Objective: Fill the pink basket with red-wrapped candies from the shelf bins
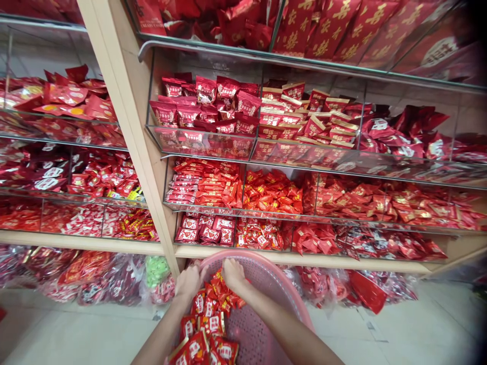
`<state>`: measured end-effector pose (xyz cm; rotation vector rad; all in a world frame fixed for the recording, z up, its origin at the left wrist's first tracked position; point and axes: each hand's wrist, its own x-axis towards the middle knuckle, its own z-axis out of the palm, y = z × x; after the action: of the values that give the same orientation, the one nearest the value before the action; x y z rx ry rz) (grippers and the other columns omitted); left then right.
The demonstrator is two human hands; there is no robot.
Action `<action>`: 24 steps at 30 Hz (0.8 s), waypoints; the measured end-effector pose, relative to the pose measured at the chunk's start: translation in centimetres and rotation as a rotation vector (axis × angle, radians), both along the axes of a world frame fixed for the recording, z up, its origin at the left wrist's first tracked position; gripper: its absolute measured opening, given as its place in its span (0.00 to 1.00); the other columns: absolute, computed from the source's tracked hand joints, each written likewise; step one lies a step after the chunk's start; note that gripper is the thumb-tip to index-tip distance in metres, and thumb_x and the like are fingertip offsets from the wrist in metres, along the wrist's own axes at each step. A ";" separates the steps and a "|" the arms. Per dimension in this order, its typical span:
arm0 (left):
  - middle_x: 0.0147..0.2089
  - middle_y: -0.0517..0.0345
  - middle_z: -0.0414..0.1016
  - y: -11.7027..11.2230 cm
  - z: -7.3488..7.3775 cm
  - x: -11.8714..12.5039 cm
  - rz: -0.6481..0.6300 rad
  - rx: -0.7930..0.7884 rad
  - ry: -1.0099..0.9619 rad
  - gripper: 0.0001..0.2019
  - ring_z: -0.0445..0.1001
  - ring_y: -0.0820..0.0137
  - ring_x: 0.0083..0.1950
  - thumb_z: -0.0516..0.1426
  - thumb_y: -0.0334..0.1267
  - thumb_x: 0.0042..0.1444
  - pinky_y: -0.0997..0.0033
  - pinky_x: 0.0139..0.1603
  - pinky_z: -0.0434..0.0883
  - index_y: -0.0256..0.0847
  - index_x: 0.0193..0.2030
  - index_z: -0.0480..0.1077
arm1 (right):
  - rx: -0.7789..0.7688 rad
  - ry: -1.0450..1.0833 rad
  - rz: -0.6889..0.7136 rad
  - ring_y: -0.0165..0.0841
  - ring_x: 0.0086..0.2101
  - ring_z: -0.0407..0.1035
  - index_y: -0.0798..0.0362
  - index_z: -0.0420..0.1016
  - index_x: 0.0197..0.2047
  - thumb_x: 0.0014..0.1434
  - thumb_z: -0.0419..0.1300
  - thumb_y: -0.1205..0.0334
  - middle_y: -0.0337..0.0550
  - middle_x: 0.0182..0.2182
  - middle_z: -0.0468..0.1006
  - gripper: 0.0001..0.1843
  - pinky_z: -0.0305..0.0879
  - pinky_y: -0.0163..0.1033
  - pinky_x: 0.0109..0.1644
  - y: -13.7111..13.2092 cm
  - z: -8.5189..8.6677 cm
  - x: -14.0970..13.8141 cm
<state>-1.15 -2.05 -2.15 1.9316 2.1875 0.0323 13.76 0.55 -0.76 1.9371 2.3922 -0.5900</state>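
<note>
A pink perforated plastic basket (281, 289) stands in front of me, against the foot of the shelves. Red wrapped candies (211, 323) fill its left side, larger packets near me and smaller orange-red candies (216, 289) further in. My left hand (189, 281) is closed at the basket's far left rim. Inside the basket, my right hand (234, 275) is curled over the small candies near the far wall; its fingertips point down and what they hold is hidden.
Shelves with clear dividers hold red candy packets (274, 195) in several compartments. A wooden ledge (323, 260) runs just behind the basket. Bagged candies (327, 286) lie beneath it on both sides. A wooden upright (129, 116) separates the left shelves. Pale floor tiles (350, 329) surround the basket.
</note>
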 end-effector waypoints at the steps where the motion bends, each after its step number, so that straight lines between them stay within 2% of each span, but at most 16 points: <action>1: 0.40 0.43 0.76 0.0 0.0 0.0 -0.001 -0.001 -0.001 0.25 0.75 0.59 0.41 0.37 0.51 0.58 0.65 0.39 0.67 0.37 0.46 0.67 | 0.020 -0.008 -0.012 0.38 0.42 0.69 0.57 0.70 0.42 0.56 0.46 0.71 0.54 0.40 0.74 0.15 0.63 0.39 0.40 -0.1 -0.2 -0.1; 4: 0.39 0.44 0.76 0.1 -0.2 -0.1 -0.004 0.009 0.003 0.25 0.75 0.60 0.41 0.37 0.50 0.58 0.66 0.39 0.67 0.37 0.46 0.66 | 0.065 0.017 -0.029 0.37 0.40 0.70 0.56 0.70 0.42 0.56 0.47 0.69 0.52 0.38 0.75 0.14 0.63 0.37 0.38 -0.3 -0.4 0.0; 7: 0.39 0.44 0.76 0.2 -0.5 -0.3 -0.002 0.024 0.007 0.25 0.75 0.60 0.40 0.37 0.51 0.58 0.65 0.38 0.67 0.38 0.47 0.65 | 0.087 0.063 -0.039 0.36 0.39 0.71 0.56 0.70 0.42 0.56 0.49 0.67 0.51 0.38 0.75 0.12 0.62 0.35 0.37 -0.7 0.1 0.5; 11: 0.39 0.45 0.76 0.2 -0.9 -0.4 -0.011 0.043 -0.018 0.24 0.75 0.59 0.39 0.37 0.51 0.58 0.64 0.37 0.68 0.39 0.46 0.65 | 0.146 0.102 -0.011 0.36 0.38 0.70 0.56 0.70 0.41 0.56 0.50 0.64 0.51 0.37 0.75 0.12 0.61 0.35 0.37 -1.5 2.6 1.7; 14: 0.38 0.46 0.76 0.3 -1.2 -0.5 -0.012 0.074 -0.012 0.24 0.75 0.58 0.39 0.37 0.51 0.58 0.63 0.36 0.68 0.39 0.46 0.64 | 0.236 0.184 0.081 0.34 0.35 0.70 0.54 0.70 0.39 0.57 0.49 0.63 0.47 0.34 0.76 0.10 0.59 0.34 0.34 -2.2 6.2 2.8; 19: 0.38 0.45 0.76 0.4 -1.5 -0.5 -0.012 0.073 0.004 0.24 0.75 0.59 0.39 0.37 0.51 0.58 0.64 0.35 0.69 0.38 0.46 0.64 | 0.517 0.408 0.243 0.27 0.29 0.66 0.52 0.68 0.31 0.59 0.48 0.63 0.39 0.29 0.73 0.10 0.56 0.31 0.33 -1.1 14.3 5.4; 22: 0.38 0.44 0.76 0.4 -1.4 -0.5 -0.004 0.060 0.015 0.24 0.75 0.59 0.39 0.37 0.51 0.58 0.65 0.35 0.69 0.37 0.45 0.65 | 0.735 0.457 0.180 0.28 0.28 0.64 0.53 0.66 0.32 0.60 0.47 0.61 0.39 0.28 0.71 0.10 0.57 0.32 0.34 1.6 18.3 7.7; 24: 0.38 0.44 0.76 0.4 -1.4 -0.5 -0.009 0.063 0.015 0.24 0.75 0.59 0.39 0.37 0.51 0.58 0.65 0.36 0.69 0.37 0.45 0.65 | 0.866 0.419 0.071 0.30 0.32 0.64 0.53 0.65 0.37 0.58 0.50 0.60 0.42 0.33 0.71 0.07 0.57 0.34 0.36 4.0 19.9 9.4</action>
<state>-1.66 -1.62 -3.59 1.9814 2.2133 0.0864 23.14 4.54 19.11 2.1008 3.3639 0.1164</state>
